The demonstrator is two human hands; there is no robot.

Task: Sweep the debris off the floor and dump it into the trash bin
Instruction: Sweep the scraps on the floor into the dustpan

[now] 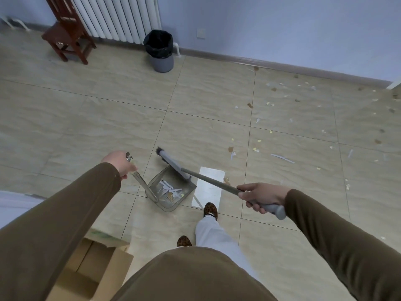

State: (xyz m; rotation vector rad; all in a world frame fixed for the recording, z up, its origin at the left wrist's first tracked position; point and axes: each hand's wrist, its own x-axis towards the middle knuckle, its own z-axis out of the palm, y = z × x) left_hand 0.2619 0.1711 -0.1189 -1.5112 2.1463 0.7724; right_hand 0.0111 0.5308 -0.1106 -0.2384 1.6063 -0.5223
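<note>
My left hand grips the top of the long handle of a clear grey dustpan, which rests on the tile floor just ahead of my feet. Paper scraps lie inside the pan. My right hand holds the grey grip of a broom. The broom head sits at the pan's far edge. Scattered paper and cardboard debris covers the floor to the right. A grey trash bin with a black liner stands by the far wall.
A dark red wooden chair and a white radiator are at the far left wall. An open cardboard box sits near my left leg. A white sheet lies on the floor beside the pan.
</note>
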